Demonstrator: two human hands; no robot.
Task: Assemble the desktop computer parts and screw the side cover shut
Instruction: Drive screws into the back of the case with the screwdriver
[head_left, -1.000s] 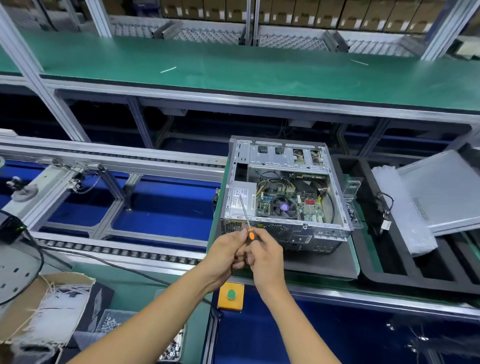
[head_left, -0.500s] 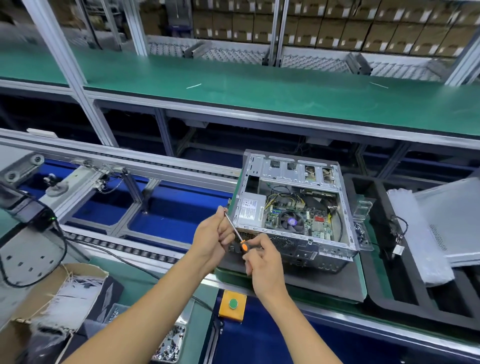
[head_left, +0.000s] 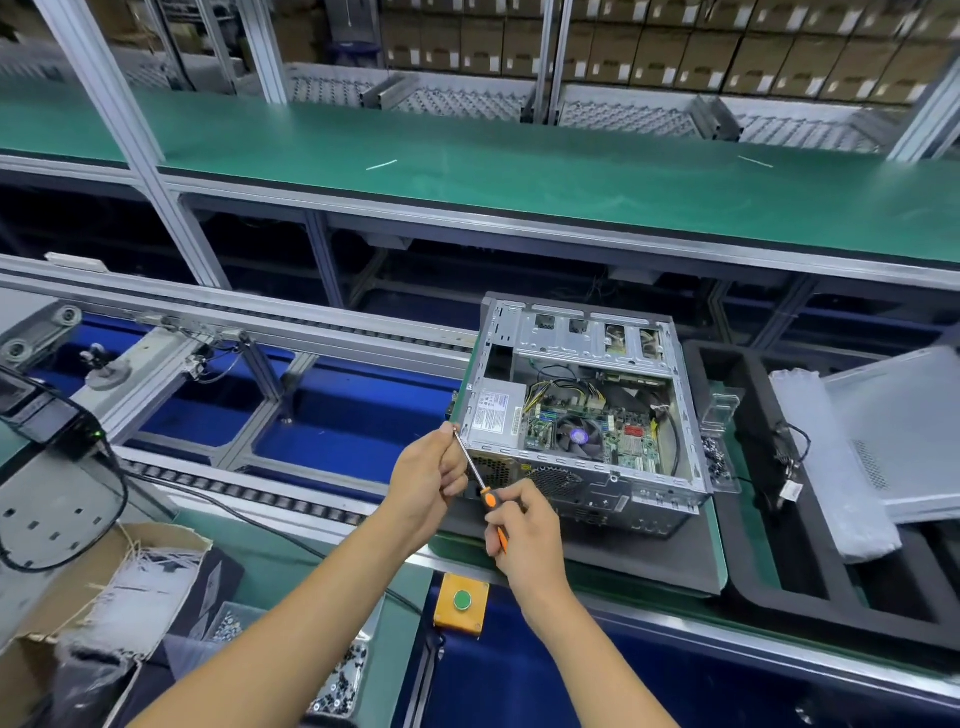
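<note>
Orange-handled steel screwdriver (head_left: 483, 491) is gripped at the handle by the right hand (head_left: 524, 530) while the left hand (head_left: 428, 478) pinches its tip beside the open grey metal computer case (head_left: 582, 410) on the pallet, apparently loading a screw; next, seat the tip squarely.

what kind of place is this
Most likely a computer assembly line in a factory: an open desktop case sits beside a roller conveyor, with stacked cartons behind.

Yellow button box (head_left: 461, 603) – cardboard box (head_left: 78, 587).
</note>
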